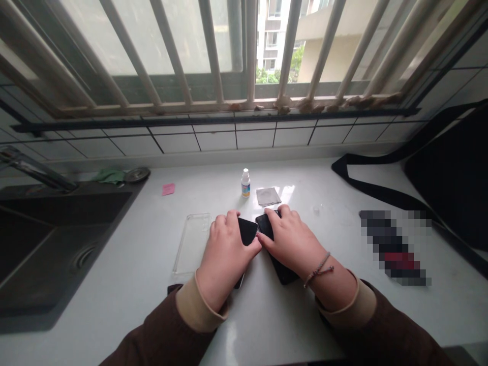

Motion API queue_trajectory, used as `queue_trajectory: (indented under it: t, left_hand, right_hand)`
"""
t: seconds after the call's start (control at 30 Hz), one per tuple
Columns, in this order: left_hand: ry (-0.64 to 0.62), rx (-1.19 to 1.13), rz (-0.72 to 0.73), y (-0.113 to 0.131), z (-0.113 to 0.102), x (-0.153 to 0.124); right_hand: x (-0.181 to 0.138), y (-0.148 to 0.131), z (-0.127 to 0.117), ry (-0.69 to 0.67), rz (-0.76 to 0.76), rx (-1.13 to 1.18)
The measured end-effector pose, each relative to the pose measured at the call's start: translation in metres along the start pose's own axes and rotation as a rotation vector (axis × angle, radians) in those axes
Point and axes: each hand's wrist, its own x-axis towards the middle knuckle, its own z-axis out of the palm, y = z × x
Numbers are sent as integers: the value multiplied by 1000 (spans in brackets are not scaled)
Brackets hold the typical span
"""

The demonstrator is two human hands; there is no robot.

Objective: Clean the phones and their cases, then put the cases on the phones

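Observation:
My left hand is closed over a smartphone with a dark screen, gripping it by its sides on the white counter. My right hand is wrapped over a second black phone, which lies tilted close to the first; much of it is hidden under the palm. The two thumbs almost meet between the phones. A clear phone case lies just left of my left hand. Beyond the hands stand a small white bottle with a coloured label and a folded grey cloth.
A dark sink with a faucet is at the left, a green cloth on its rim. A pink sticky note lies nearby. A black bag with a strap and a pixelated dark item are right. A barred window rises behind.

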Motion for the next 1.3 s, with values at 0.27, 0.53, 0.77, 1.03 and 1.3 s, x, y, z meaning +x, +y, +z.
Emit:
queue_trajectory:
  t: [0.27, 0.53, 0.77, 1.03, 1.3]
  left_hand:
    - [-210, -686, -302, 3, -7, 10]
    - [-431, -1507, -480, 14, -13, 5]
    - [-234, -1732, -568, 17, -17, 8]
    - [85, -1739, -340, 14, -19, 9]
    - [-5, -1406, -282, 17, -25, 6]
  right_hand:
    - [-1, 1, -1, 5, 3, 0]
    - [-2, 2, -1, 27, -6, 34]
    - [-1, 1, -16, 399, -269, 569]
    - [-4, -1, -24, -173, -361, 1033]
    - [-8, -1, -21, -507, -375, 1229]
